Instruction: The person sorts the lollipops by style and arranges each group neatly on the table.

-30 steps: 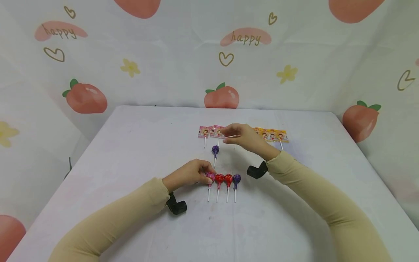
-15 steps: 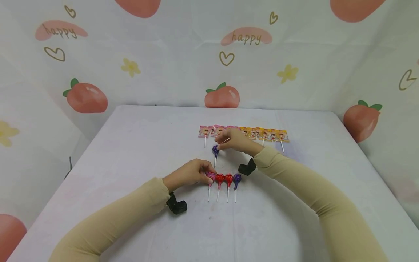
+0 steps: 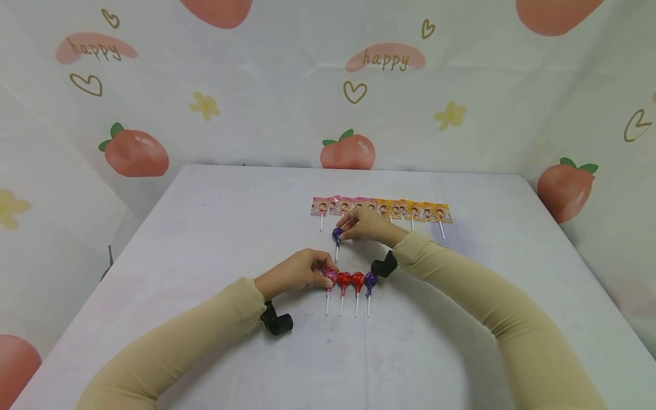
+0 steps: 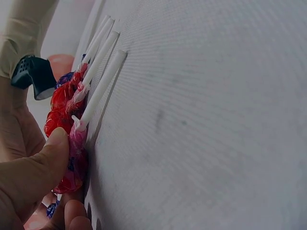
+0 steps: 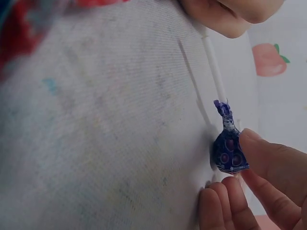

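Observation:
My left hand (image 3: 299,270) grips the round head of a pink lollipop (image 4: 76,165), thumb on one side and fingers on the other. To its right, two red lollipops (image 3: 351,280) and a purple lollipop (image 3: 371,279) lie side by side, sticks toward me. Farther back, my right hand (image 3: 366,225) has its thumb and fingers at the head of another purple lollipop (image 5: 230,151), pinching it. That lollipop's white stick (image 5: 215,69) points toward the left hand. Fingers hide part of both held heads.
Behind the right hand, several flat-wrapped lollipops lie in a row, pink packets (image 3: 342,205) on the left and orange packets (image 3: 427,211) on the right. The white table (image 3: 230,222) ends at a printed cloth backdrop (image 3: 277,108).
My right hand has moved left and toward me, from over the pink packets to the purple lollipop, and now pinches its head. The left hand has stayed on the pink lollipop.

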`<action>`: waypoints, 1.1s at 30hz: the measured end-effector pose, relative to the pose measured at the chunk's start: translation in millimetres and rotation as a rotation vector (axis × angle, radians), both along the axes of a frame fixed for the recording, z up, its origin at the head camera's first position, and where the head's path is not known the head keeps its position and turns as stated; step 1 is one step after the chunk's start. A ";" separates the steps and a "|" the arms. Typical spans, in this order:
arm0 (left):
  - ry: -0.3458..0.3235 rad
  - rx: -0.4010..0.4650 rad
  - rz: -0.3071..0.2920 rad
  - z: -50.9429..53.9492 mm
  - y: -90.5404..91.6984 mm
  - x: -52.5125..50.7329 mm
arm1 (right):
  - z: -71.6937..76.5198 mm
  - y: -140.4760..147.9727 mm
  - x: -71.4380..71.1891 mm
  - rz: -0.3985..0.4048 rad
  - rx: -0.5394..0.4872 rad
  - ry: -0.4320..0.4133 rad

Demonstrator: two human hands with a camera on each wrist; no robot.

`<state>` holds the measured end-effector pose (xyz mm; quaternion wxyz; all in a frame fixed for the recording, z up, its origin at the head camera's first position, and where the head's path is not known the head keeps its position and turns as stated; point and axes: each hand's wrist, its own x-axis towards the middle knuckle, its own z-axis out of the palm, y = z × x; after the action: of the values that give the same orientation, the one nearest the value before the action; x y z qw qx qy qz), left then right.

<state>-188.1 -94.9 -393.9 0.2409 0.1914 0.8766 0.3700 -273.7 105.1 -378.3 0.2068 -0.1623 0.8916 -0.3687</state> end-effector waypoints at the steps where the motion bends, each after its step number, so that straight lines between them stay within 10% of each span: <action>1: -0.001 0.000 0.000 0.1 0.0 0.0 | -0.2 -0.3 0.0 -0.001 0.004 0.000; 33: -0.006 -0.001 0.002 1.7 1.2 0.9 | 2.2 -4.2 1.6 -0.009 0.036 -0.012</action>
<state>-187.3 -93.8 -392.2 0.2430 0.1891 0.8764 0.3703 -272.2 100.9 -376.1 0.2136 -0.1522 0.8976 -0.3543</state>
